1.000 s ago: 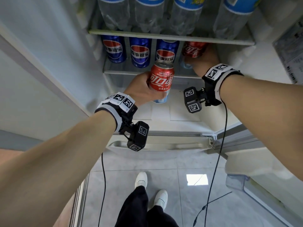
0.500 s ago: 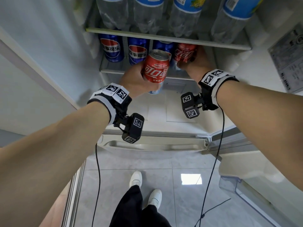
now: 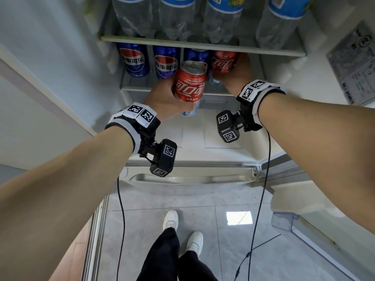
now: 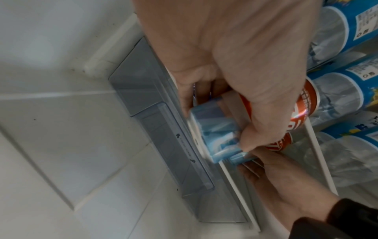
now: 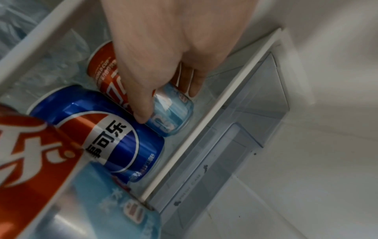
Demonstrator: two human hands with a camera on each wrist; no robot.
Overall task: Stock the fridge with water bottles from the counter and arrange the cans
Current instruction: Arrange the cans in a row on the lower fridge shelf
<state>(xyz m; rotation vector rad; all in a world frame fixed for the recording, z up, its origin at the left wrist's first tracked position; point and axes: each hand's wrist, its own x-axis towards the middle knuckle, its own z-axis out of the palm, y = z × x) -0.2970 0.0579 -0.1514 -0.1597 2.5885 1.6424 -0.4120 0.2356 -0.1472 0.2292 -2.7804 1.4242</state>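
Note:
My left hand [image 3: 162, 97] grips a red cola can [image 3: 190, 83] upright, just in front of the lower fridge shelf [image 3: 140, 88]. In the left wrist view its fingers wrap the can's pale blue base [image 4: 214, 134]. My right hand [image 3: 235, 77] reaches into that shelf and grips a second red can [image 3: 222, 61], thumb and fingers around it [image 5: 108, 77], right beside a blue Pepsi can [image 5: 98, 129]. Two more Pepsi cans [image 3: 134, 59] [image 3: 166, 63] stand in a row to the left. Several water bottles [image 3: 176, 15] fill the upper shelf [image 3: 203, 45].
The shelf space right of my right hand [image 3: 261, 65] holds nothing. A clear drawer [image 5: 255, 113] sits below the can shelf. The fridge wall [image 3: 60, 47] is on the left, the open door and its bin [image 3: 288, 222] on the right. A tiled floor and my shoes lie below.
My left hand has raised its red can up towards the can shelf. My right hand has slid its red can left, closer to the third Pepsi can.

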